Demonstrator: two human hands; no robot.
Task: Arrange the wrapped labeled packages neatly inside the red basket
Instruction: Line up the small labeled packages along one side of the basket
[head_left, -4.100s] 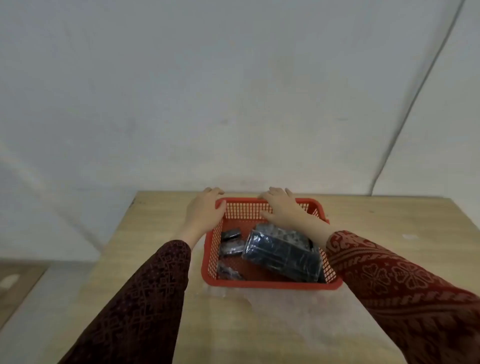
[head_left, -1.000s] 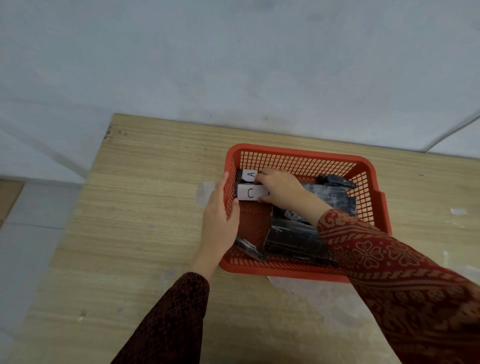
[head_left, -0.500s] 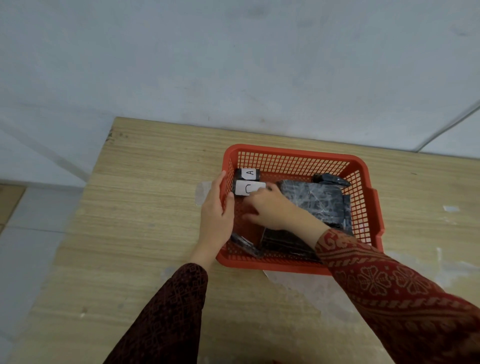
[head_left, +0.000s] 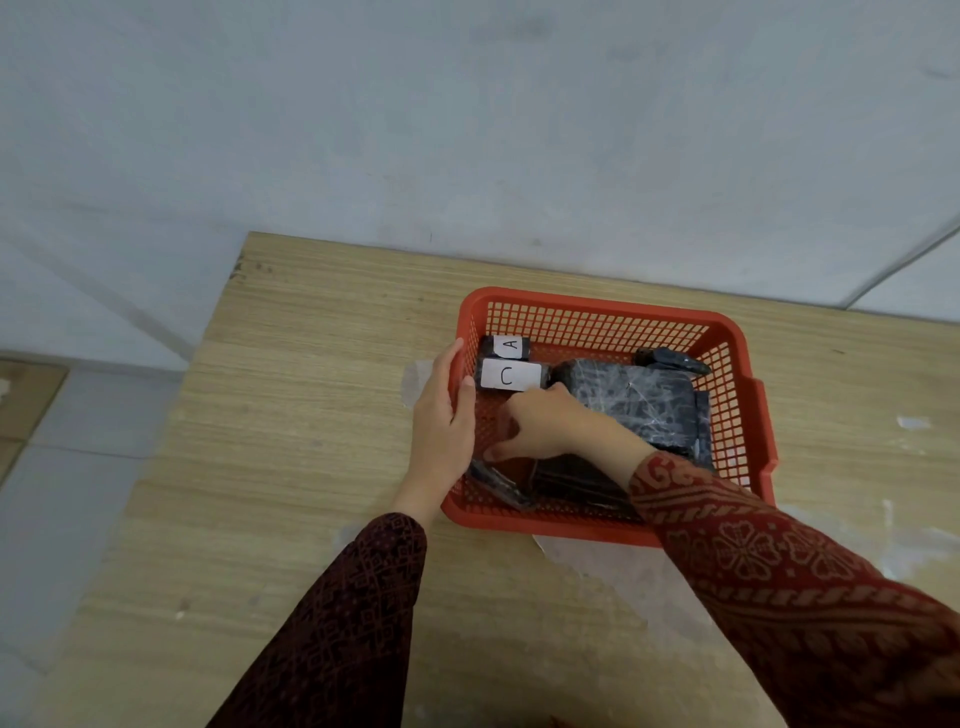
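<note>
The red basket (head_left: 597, 307) sits on the wooden table. My left hand (head_left: 441, 431) grips its left wall, thumb inside. Two small dark wrapped packages lie side by side in the far left corner, one labelled A (head_left: 506, 347) and one labelled C (head_left: 511, 375). A large dark wrapped package (head_left: 644, 400) fills the middle, with a flatter dark package (head_left: 576, 478) at the near side. A small wrapped package (head_left: 501, 486) lies in the near left corner. My right hand (head_left: 550, 426) is inside the basket, fingers spread, tips just above that near left package.
Another small dark package (head_left: 670, 359) rests against the far right wall of the basket. Clear plastic wrap (head_left: 613, 566) lies on the table in front of the basket. The table's left edge (head_left: 208, 374) drops to a tiled floor; a pale wall stands behind.
My right hand has left the package labelled C and moved toward the near left corner of the basket. My left hand stays on the basket's left wall.
</note>
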